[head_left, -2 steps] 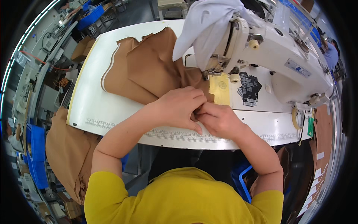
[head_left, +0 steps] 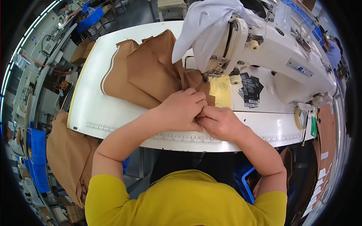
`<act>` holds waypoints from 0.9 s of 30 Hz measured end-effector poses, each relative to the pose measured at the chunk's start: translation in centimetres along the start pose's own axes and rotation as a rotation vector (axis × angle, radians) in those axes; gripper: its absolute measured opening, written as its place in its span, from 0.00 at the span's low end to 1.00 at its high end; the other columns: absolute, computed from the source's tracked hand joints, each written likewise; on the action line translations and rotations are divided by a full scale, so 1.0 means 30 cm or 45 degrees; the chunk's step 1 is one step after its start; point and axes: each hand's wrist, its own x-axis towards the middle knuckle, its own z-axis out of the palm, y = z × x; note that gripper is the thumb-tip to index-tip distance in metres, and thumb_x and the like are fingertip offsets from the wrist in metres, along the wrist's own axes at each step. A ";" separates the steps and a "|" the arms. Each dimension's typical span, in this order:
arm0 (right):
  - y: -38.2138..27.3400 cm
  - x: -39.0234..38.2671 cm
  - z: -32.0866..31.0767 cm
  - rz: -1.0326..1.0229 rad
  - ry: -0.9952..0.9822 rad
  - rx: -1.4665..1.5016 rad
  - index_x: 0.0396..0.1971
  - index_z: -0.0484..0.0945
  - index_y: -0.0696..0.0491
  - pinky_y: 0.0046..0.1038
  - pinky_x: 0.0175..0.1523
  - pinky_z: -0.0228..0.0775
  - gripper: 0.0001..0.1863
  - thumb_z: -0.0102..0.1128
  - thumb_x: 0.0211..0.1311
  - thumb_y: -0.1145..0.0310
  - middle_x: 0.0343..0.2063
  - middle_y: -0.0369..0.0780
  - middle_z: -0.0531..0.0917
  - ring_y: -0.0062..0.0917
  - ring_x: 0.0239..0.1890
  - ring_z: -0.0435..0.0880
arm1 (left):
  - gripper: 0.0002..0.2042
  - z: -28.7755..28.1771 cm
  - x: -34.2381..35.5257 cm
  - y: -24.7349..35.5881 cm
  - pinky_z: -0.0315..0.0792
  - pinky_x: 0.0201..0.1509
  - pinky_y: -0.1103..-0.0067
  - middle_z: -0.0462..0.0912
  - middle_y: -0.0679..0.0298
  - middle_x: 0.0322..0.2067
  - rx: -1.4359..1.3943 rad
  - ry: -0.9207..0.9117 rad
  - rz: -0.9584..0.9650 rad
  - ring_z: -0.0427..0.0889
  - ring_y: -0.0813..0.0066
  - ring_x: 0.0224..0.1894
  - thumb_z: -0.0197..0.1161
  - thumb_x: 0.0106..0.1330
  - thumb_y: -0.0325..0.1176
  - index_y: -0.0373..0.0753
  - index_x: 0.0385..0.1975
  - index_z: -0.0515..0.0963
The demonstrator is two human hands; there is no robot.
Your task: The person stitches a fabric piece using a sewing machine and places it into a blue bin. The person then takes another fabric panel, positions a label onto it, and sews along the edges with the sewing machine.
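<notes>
A piece of brown fabric [head_left: 151, 71] with a white-edged curve lies bunched on the white sewing table, its right end reaching the needle area of the sewing machine [head_left: 271, 49]. My left hand [head_left: 183, 111] is closed on the fabric's near edge, just in front of the machine's foot. Close against it, my right hand [head_left: 218, 122] pinches the same edge with thumb and forefinger. The exact spot between my fingertips is hidden by the hands. A pale cloth [head_left: 205, 30] is draped over the machine's head.
Black printed labels [head_left: 250, 90] lie right of the yellow plate [head_left: 220, 90]. A ruler strip [head_left: 181, 138] runs along the table's front edge. More brown fabric [head_left: 69, 154] hangs at the left, near blue bins [head_left: 37, 162]. A tape roll [head_left: 300, 118] is at the right.
My left thumb has drawn in toward the right hand's fingers. Otherwise the hands and fabric are almost where they were.
</notes>
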 end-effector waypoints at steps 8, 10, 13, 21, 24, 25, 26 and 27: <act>0.013 0.018 -0.046 0.037 0.163 0.019 0.25 0.79 0.56 0.26 0.28 0.75 0.04 0.64 0.47 0.77 0.30 0.36 0.77 0.27 0.28 0.81 | 0.18 0.108 0.004 -0.016 0.72 0.44 0.71 0.75 0.64 0.37 0.399 0.442 0.088 0.74 0.66 0.43 0.68 0.43 0.32 0.37 0.36 0.78; 0.018 0.014 -0.048 0.068 0.203 0.083 0.25 0.79 0.56 0.26 0.29 0.75 0.05 0.66 0.47 0.78 0.31 0.36 0.78 0.28 0.28 0.81 | 0.17 0.114 0.005 -0.019 0.72 0.43 0.73 0.75 0.64 0.36 0.385 0.499 0.074 0.75 0.67 0.42 0.67 0.44 0.30 0.37 0.36 0.79; 0.034 0.015 -0.052 0.093 0.251 0.180 0.26 0.80 0.56 0.27 0.29 0.75 0.05 0.67 0.48 0.79 0.30 0.36 0.79 0.28 0.26 0.81 | 0.15 0.116 0.013 -0.021 0.73 0.38 0.76 0.75 0.66 0.34 0.398 0.535 0.076 0.77 0.69 0.37 0.65 0.44 0.27 0.38 0.35 0.79; 0.093 0.028 -0.164 1.311 0.425 0.834 0.35 0.76 0.57 0.19 0.24 0.71 0.05 0.59 0.60 0.74 0.26 0.37 0.81 0.16 0.21 0.79 | 0.15 0.099 0.018 -0.004 0.74 0.31 0.77 0.78 0.69 0.35 0.439 0.642 0.055 0.76 0.71 0.31 0.65 0.43 0.25 0.40 0.35 0.80; 0.082 0.043 -0.165 1.434 0.180 0.931 0.50 0.67 0.56 0.19 0.22 0.73 0.16 0.51 0.62 0.74 0.37 0.42 0.81 0.19 0.21 0.81 | 0.10 0.103 0.016 -0.011 0.74 0.33 0.78 0.78 0.70 0.37 0.457 0.682 0.069 0.75 0.73 0.34 0.63 0.48 0.30 0.41 0.32 0.78; 0.077 0.046 -0.162 1.444 0.125 1.068 0.54 0.64 0.56 0.20 0.22 0.74 0.20 0.50 0.61 0.76 0.42 0.45 0.80 0.20 0.21 0.82 | 0.10 0.099 0.015 -0.009 0.74 0.33 0.78 0.78 0.70 0.37 0.451 0.681 0.078 0.75 0.73 0.34 0.63 0.48 0.30 0.41 0.32 0.78; 0.086 0.036 -0.147 1.456 0.114 1.178 0.63 0.59 0.52 0.21 0.21 0.76 0.28 0.48 0.62 0.79 0.44 0.45 0.77 0.21 0.22 0.84 | 0.13 0.093 0.016 -0.004 0.74 0.34 0.76 0.80 0.69 0.39 0.428 0.681 0.070 0.76 0.71 0.34 0.64 0.45 0.27 0.40 0.34 0.78; 0.090 0.032 -0.142 1.462 0.119 1.173 0.63 0.59 0.52 0.21 0.21 0.76 0.28 0.48 0.62 0.79 0.44 0.45 0.77 0.21 0.22 0.84 | 0.16 0.090 0.018 0.002 0.74 0.35 0.74 0.82 0.69 0.41 0.406 0.681 0.061 0.77 0.70 0.33 0.66 0.43 0.24 0.39 0.35 0.79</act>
